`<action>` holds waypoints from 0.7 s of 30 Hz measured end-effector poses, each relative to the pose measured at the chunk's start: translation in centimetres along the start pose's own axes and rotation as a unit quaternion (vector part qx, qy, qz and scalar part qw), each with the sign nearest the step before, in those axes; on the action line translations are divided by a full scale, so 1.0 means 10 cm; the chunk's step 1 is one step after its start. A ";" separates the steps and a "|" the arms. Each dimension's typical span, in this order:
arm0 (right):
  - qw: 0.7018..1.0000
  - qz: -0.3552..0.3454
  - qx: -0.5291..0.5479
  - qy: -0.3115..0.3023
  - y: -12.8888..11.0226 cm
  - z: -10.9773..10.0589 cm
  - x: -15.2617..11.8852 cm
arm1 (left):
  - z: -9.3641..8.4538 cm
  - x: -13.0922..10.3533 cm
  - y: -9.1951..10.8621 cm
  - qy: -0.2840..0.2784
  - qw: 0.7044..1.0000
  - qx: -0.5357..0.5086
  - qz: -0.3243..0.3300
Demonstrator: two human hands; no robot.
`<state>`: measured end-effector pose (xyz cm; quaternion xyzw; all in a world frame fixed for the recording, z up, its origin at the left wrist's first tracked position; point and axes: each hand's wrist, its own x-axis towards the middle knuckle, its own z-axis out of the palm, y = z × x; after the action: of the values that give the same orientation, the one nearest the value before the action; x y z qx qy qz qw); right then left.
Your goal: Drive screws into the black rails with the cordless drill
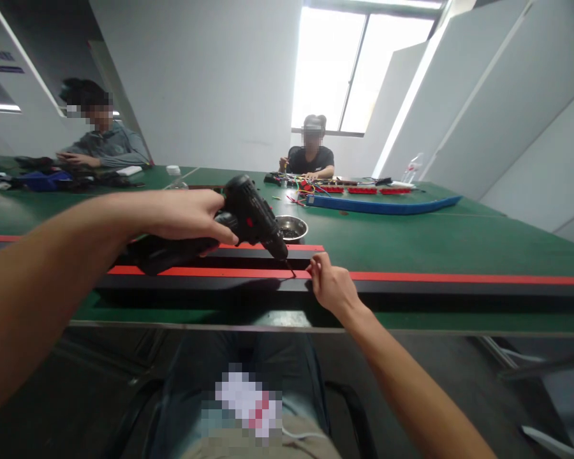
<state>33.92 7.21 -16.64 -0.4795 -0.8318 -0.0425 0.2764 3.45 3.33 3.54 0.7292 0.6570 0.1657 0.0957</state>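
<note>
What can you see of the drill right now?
The drill is black and plastic-looking, with a small red mark on its side and a thin bit at the front. The left hand grips it. It tilts downward to the right, the bit's tip appearing to touch the red strip. Whether it spins can't be told.

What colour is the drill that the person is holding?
The drill is black with a small red patch, as the head view shows.
</note>
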 end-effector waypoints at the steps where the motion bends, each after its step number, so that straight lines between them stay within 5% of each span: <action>1: 1.000 0.009 0.008 0.003 0.07 -0.03 -0.03 | 0.10 -0.01 -0.09 -0.042 0.997 -0.062 -0.014; 4: 0.999 0.029 0.027 0.009 0.34 -0.14 -0.12 | 0.41 -0.09 -0.33 -0.097 0.958 -0.263 -0.064; 8: 0.998 0.058 0.017 0.006 0.78 -0.28 -0.25 | 0.76 -0.25 -0.56 -0.126 0.890 -0.435 -0.053; 13: 0.995 0.098 0.023 0.019 1.17 -0.44 -0.33 | 1.14 -0.36 -0.70 -0.081 0.820 -0.562 -0.074; 17: 0.992 0.116 0.056 -0.003 1.15 -0.55 -0.16 | 1.30 -0.36 -0.72 -0.042 0.766 -0.630 -0.121; 21: 0.989 0.083 0.111 -0.044 0.85 -0.52 0.32 | 1.29 -0.37 -0.73 -0.030 0.746 -0.655 -0.119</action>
<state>41.84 12.46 -12.35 -0.5143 -0.8001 0.0941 0.2941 1.15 1.51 -11.47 0.4080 0.4653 0.5203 0.5885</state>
